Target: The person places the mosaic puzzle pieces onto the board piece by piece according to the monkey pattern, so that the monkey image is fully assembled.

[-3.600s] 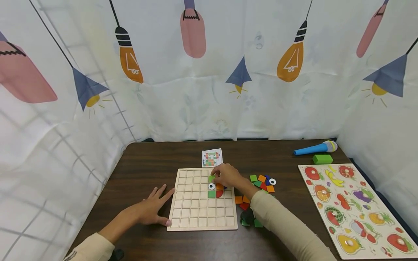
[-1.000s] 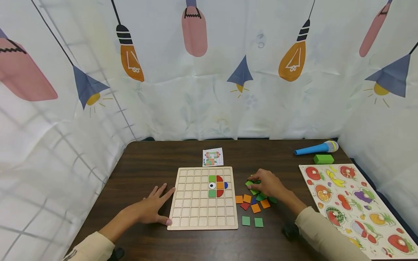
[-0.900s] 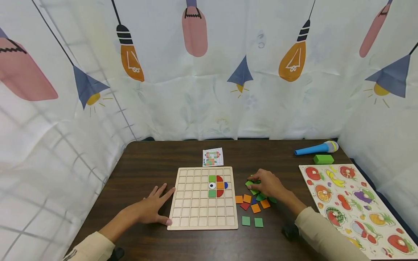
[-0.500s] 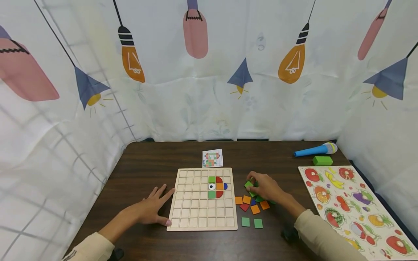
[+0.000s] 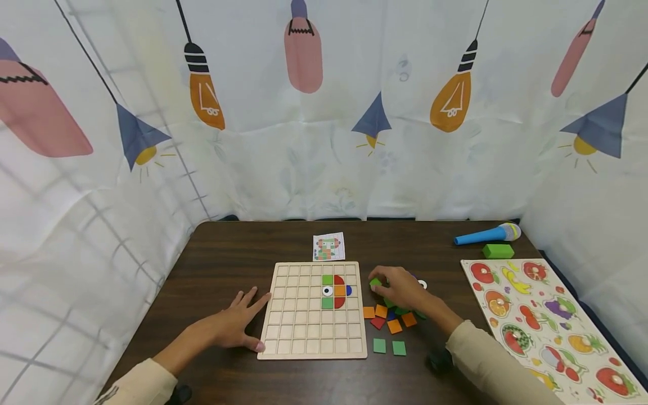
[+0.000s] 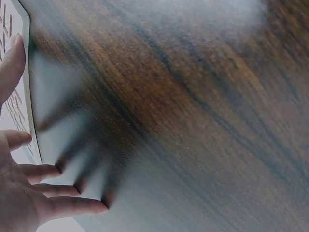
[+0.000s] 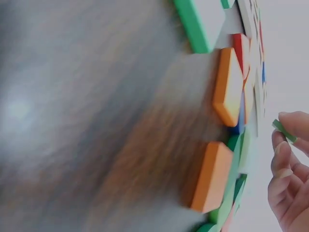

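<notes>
A pale wooden grid board point(image 5: 293, 332) lies on the table in the head view. Its upper right cells hold green squares, red curved pieces, an orange square point(image 5: 340, 290), a blue piece and an eye tile point(image 5: 327, 291). My left hand point(image 5: 228, 326) has its fingers spread, with thumb and index at the board's left edge. My right hand point(image 5: 400, 287) is just right of the board, above the loose tiles. Between thumb and finger it pinches a green tile point(image 7: 285, 131), seen edge-on in the right wrist view.
Loose tiles lie right of the board, among them an orange tile point(image 5: 394, 326), a red tile point(image 5: 377, 323) and a green square point(image 5: 379, 346). A pattern card point(image 5: 329, 247) lies behind the board. Farther right are a fruit puzzle board point(image 5: 552, 320), a green block point(image 5: 498, 251) and a toy microphone point(image 5: 488, 233).
My right hand went from the board to the loose tiles, took a green tile and has shifted left toward the board. The left hand has stayed in place.
</notes>
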`<state>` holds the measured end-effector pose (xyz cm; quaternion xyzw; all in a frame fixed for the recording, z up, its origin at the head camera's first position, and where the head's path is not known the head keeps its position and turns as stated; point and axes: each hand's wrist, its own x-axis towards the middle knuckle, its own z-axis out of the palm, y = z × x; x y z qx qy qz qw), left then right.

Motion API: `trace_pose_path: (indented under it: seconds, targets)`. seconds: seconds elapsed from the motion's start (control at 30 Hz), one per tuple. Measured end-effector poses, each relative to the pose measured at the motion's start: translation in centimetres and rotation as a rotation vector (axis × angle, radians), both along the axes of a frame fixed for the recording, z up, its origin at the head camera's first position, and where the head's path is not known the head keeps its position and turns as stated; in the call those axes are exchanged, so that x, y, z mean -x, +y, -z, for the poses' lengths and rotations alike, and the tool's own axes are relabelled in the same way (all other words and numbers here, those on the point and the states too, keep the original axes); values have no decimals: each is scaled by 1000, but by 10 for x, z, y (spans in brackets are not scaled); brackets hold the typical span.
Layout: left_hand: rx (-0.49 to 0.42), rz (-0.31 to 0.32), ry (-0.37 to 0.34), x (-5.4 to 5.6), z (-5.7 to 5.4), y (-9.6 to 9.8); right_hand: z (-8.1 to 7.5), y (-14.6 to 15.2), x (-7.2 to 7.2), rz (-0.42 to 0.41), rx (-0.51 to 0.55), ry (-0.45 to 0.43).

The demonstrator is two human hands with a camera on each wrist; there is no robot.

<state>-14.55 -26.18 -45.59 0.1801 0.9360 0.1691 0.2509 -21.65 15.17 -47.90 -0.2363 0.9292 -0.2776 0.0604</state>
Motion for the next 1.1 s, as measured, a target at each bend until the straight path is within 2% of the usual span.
trace_pose_path:
  seconds: [0.13, 0.3, 0.6, 0.8, 0.97, 1.1]
  targets:
    - [-9, -1, 1, -1, 0, -1, -2, -8, 2, -27, 22, 16]
    - [-5, -3, -8, 0, 0, -1, -1, -20, 8, -59, 72, -5]
    - [8, -4, -21, -1, -1, -1, -3, -54, 22, -37, 127, -111]
    - [12, -11, -21, -1, 0, 0, -2, -74, 32, -68, 182, -176]
    - [12, -12, -13, 0, 1, 0, 1, -88, 39, -116, 184, -176]
    - [16, -14, -14, 1, 1, 0, 3, -99, 43, -121, 166, -189]
